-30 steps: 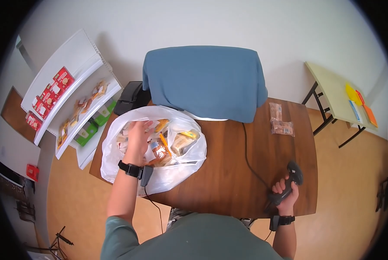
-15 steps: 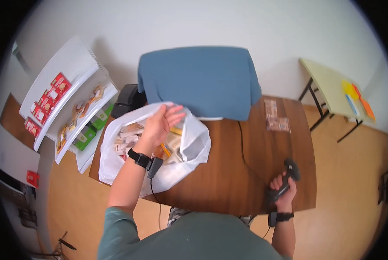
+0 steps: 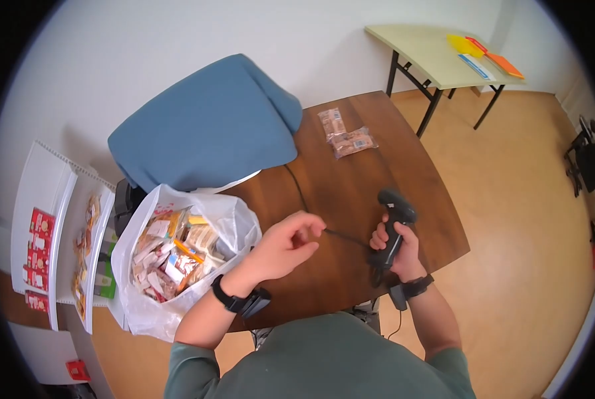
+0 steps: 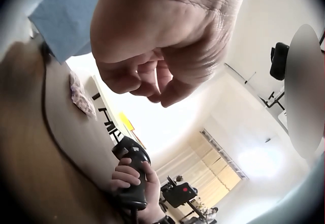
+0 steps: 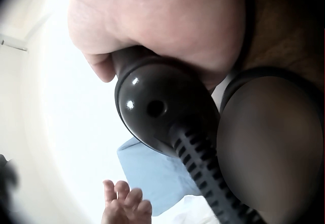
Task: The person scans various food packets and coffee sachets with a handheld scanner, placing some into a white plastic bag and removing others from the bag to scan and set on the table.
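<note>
My right hand [image 3: 401, 247] grips the handle of a black corded scanner [image 3: 397, 219] over the table's right part; its base and ribbed cable [image 5: 203, 168] fill the right wrist view. Between the white bag and the scanner, my left hand [image 3: 285, 246] is raised over the table with loosely bent fingers and nothing in them. In the left wrist view this hand [image 4: 162, 36] hangs above the scanner [image 4: 133, 183]. The white plastic bag [image 3: 138, 318] stands at the left, full of packaged food [image 3: 177, 263]. Two clear packs [image 3: 354, 142] of pinkish food lie at the table's back.
A blue cloth [image 3: 204, 126] covers a bulky object behind the bag. Shelves [image 3: 64, 246] with red boxes [image 3: 36, 269] and green boxes stand at the left. The scanner's cable [image 3: 298, 189] crosses the brown table [image 3: 417, 179]. Another table [image 3: 430, 56] at the back right holds coloured sheets.
My left hand has come out of the bag and moved right, towards the scanner. The head view has turned to the right. My right hand still grips the scanner.
</note>
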Motion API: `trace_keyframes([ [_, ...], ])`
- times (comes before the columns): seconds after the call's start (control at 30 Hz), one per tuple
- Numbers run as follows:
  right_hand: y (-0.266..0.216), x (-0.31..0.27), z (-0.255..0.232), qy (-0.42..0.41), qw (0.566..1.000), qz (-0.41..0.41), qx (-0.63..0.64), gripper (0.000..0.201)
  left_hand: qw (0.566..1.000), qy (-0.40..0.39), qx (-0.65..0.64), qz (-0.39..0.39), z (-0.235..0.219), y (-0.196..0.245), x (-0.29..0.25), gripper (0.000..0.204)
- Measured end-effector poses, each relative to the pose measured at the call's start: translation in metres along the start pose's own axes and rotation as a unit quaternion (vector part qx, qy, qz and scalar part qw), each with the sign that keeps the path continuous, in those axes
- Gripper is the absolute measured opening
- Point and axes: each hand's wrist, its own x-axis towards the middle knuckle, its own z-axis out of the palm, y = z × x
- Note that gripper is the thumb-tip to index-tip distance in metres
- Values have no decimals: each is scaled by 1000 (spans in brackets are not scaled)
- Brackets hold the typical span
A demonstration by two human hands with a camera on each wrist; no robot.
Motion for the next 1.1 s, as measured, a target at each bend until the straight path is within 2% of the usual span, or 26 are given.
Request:
trace_keyframes([
  [0.03,0,0,0,-1,1000,3,0,33,997,-8,68,32,7,4,17,21],
  [0.07,0,0,0,-2,1000,7,0,33,997,-12,66,36,11,-4,35,21],
  [0.13,0,0,-1,-6,1000,0,-2,33,987,-63,139,-46,17,-42,76,21],
  [0.27,1,0,-5,-11,1000,2,20,32,981,-68,182,-20,23,-88,156,17],
  [0.33,1,0,-4,-7,1000,0,14,32,943,79,323,-6,30,-106,186,25],
  [0.37,0,-1,0,-3,1000,-1,4,32,944,77,320,-3,32,-108,195,25],
  [0.43,0,-1,0,1,1000,-1,5,32,903,191,378,72,37,-112,209,40],
  [0.5,-1,0,1,1,1000,2,10,32,888,204,405,74,40,-125,222,45],
  [0.53,-2,1,2,2,1000,1,11,32,871,215,435,74,41,-132,227,49],
  [0.57,-2,1,3,5,1000,4,12,32,872,211,436,75,38,-125,226,49],
  [0.63,-1,0,1,15,1000,1,19,32,880,134,456,-8,32,-98,220,62],
  [0.67,-1,1,0,9,1000,1,24,32,881,127,456,-10,34,-95,218,62],
  [0.73,1,-1,-1,3,1000,3,29,33,863,99,485,-101,37,-91,216,57],
  [0.77,1,-1,0,9,1000,4,24,32,863,101,485,-99,36,-97,217,57],
  [0.87,-1,1,2,15,1000,7,12,31,888,119,441,-49,29,-105,220,47],
  [0.93,-3,2,1,17,1000,14,5,31,890,87,447,27,25,-99,209,39],
  [0.97,-4,2,2,13,1000,28,-5,30,873,94,474,60,25,-92,202,39],
  [1.0,-4,2,3,9,999,43,-14,30,873,101,474,59,23,-86,197,39],
  [1.07,-4,4,1,1,998,61,-13,29,827,89,537,143,22,-76,181,40],
  [1.1,-5,4,-1,-4,997,76,-11,28,827,95,537,139,23,-73,173,40],
])
